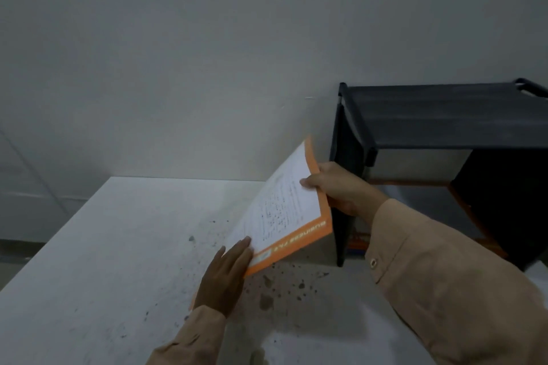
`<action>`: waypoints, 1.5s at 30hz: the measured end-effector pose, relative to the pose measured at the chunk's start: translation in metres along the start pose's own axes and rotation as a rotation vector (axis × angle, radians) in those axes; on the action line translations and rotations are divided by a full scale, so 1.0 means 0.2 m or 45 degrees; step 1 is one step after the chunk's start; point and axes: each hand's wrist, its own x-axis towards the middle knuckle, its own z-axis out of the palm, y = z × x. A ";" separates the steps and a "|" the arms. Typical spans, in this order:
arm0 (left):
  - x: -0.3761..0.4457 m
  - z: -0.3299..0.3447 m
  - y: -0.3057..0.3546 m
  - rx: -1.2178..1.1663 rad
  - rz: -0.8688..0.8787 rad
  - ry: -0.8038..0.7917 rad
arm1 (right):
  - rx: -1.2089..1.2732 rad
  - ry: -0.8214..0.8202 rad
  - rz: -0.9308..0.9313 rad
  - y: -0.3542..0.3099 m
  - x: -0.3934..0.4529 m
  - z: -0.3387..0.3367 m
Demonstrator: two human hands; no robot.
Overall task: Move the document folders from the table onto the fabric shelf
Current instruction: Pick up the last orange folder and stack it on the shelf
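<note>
An orange document folder point(284, 210) with a white printed sheet showing through its cover is tilted up off the white table point(98, 246). My right hand point(335, 187) grips its far right edge, thumb on top. My left hand point(228, 275) holds its near corner, fingers flat under the edge. The black fabric shelf point(439, 115) stands on the table at the right, its left post just behind my right hand. Another orange folder point(462, 201) lies on the shelf's lower level, partly hidden by my right sleeve.
A plain grey wall point(207, 53) rises behind the table and shelf. Dark stains point(275, 290) speckle the tabletop in front of the shelf. The table's left edge runs diagonally toward the floor at the lower left.
</note>
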 end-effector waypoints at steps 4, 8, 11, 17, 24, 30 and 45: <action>-0.12 0.07 0.11 -0.009 0.058 -0.200 | -0.232 0.007 -0.140 0.01 -0.17 -0.06; -0.16 0.09 0.24 -0.163 -0.241 -0.245 | -0.249 -0.027 -0.203 0.05 -0.32 -0.16; -0.09 0.09 0.35 -0.699 -1.041 -0.041 | -0.162 -0.064 -0.225 0.12 -0.38 -0.26; 0.12 0.08 0.53 -1.752 -1.931 0.167 | 0.036 -0.008 -0.207 0.32 -0.47 -0.51; 0.18 0.21 0.64 -1.618 -1.932 -0.087 | 0.203 -0.033 -0.189 0.50 -0.60 -0.77; 0.25 0.30 0.77 -1.481 -1.774 -0.288 | 0.265 0.058 -0.160 0.64 -0.67 -0.98; 0.35 0.44 0.89 -1.330 -1.554 -0.494 | 0.434 0.335 0.077 1.01 -0.64 -1.32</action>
